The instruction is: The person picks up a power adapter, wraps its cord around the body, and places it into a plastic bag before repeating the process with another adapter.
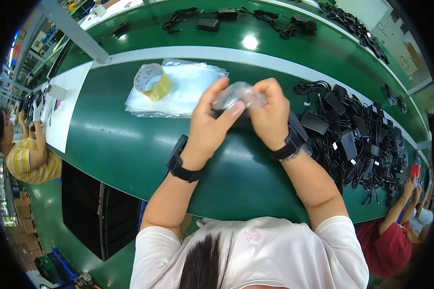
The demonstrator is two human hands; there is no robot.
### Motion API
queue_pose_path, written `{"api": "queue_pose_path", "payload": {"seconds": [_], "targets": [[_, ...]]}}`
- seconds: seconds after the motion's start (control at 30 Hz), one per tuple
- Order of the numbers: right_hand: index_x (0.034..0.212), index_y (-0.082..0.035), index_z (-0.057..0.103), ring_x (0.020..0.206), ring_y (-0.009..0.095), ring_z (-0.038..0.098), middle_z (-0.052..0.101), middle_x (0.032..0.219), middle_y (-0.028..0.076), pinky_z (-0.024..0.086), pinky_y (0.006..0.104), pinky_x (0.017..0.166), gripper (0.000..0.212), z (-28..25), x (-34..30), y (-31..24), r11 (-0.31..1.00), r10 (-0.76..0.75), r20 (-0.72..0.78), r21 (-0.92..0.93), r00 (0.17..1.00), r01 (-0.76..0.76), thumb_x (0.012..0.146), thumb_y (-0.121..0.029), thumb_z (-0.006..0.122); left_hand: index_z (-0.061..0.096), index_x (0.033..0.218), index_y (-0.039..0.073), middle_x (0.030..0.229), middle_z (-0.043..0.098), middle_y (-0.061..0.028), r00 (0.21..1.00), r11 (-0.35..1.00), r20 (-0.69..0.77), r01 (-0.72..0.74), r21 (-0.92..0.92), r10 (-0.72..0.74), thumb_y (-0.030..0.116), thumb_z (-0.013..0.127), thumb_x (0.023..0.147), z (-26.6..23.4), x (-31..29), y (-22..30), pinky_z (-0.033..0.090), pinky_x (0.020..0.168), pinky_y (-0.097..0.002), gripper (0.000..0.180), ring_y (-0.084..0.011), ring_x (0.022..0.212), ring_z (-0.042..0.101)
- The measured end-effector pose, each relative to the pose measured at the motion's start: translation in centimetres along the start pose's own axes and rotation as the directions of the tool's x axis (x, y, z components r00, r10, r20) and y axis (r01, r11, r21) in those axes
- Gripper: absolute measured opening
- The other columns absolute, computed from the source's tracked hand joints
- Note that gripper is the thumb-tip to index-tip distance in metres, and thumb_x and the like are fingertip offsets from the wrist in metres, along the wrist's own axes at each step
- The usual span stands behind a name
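Above the green tabletop, my left hand (210, 118) and my right hand (271, 113) pinch a crumpled clear plastic bag (238, 94) between them. Motion blurs the bag a little, and my fingers cover parts of it. Something dark shows below and behind my right hand; its kind I cannot make out. Just beyond my left hand lies a stack of flat clear plastic bags (193, 85). On that stack's left part rests a roll of yellowish tape (160, 89). Both my wrists wear black bands.
A large heap of black power adapters and cables (347, 139) covers the table at right. Across a white ledge (202, 52), more adapters (209, 24) lie on a green surface. A grey post (74, 31) rises at far left. Other people sit at left and right.
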State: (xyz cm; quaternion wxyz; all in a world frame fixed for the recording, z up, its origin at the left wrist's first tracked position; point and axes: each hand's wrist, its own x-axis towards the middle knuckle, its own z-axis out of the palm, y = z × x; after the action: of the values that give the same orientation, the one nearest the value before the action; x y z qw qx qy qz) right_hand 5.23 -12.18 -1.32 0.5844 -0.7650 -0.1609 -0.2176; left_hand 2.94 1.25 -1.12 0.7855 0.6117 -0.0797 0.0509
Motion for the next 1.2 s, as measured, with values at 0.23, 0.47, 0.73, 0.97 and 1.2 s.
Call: {"api": "queue_pose_path", "payload": {"seconds": [0.23,0.47,0.73,0.97,1.2], "targets": [[0.089,-0.005,0.056,0.073,0.009,0.054,0.059,0.085,0.002,0.044,0.0220,0.068,0.021,-0.3,0.5,-0.6,0.503,0.468,0.443,0.578,0.765,-0.642,0.090,-0.025,0.053,0.058,0.075,-0.002,0.071,0.056,-0.0069,0.951,0.899,-0.235,-0.084,0.430,0.202,0.012,0.061,0.082,-1.1,-0.9,-1.6,0.041,0.061,-0.0280,0.016,-0.0166,0.070,0.051],[0.104,-0.003,0.056,0.084,0.012,0.058,0.059,0.102,0.006,0.047,0.0247,0.071,0.029,0.4,0.5,-1.5,0.212,0.469,0.743,0.430,0.478,-0.877,0.092,-0.028,0.047,0.056,0.069,-0.001,0.071,0.055,-0.0083,0.751,0.647,-0.141,-0.438,0.624,0.645,0.009,0.062,0.080,-1.8,-0.7,0.1,0.041,0.060,-0.0283,0.017,-0.0171,0.067,0.050],[0.101,0.000,0.062,0.086,0.015,0.058,0.060,0.109,0.014,0.046,0.0253,0.076,0.019,-0.7,0.9,-3.3,0.994,0.060,0.323,0.071,0.944,-0.087,0.085,-0.005,0.051,0.050,0.064,0.004,0.085,0.057,-0.0041,0.969,0.979,-0.220,0.073,-0.193,-0.115,0.001,0.063,0.076,-4.0,0.7,0.8,0.040,0.068,-0.0218,0.018,-0.0083,0.072,0.049],[0.128,-0.002,0.041,0.105,0.020,0.055,0.057,0.115,0.013,0.043,0.0277,0.087,0.042,-3.0,1.9,-5.8,0.901,0.034,0.578,0.336,0.816,-0.276,0.088,-0.007,0.052,0.058,0.093,-0.002,0.084,0.058,-0.0018,0.993,0.989,0.066,-0.107,0.104,0.100,0.016,0.044,0.094,-2.2,-0.3,2.5,0.041,0.068,-0.0203,0.022,-0.0055,0.074,0.048],[0.131,-0.003,0.036,0.087,0.016,0.057,0.055,0.111,0.010,0.054,0.0279,0.062,0.057,-5.3,4.7,-5.6,0.599,0.393,0.862,0.024,0.320,-0.800,0.082,-0.013,0.062,0.059,0.093,-0.004,0.072,0.059,-0.0038,0.993,0.969,-0.069,0.111,0.220,-0.098,0.029,0.040,0.095,-1.7,-0.2,1.1,0.040,0.057,-0.0195,0.038,-0.0051,0.063,0.049]]}}
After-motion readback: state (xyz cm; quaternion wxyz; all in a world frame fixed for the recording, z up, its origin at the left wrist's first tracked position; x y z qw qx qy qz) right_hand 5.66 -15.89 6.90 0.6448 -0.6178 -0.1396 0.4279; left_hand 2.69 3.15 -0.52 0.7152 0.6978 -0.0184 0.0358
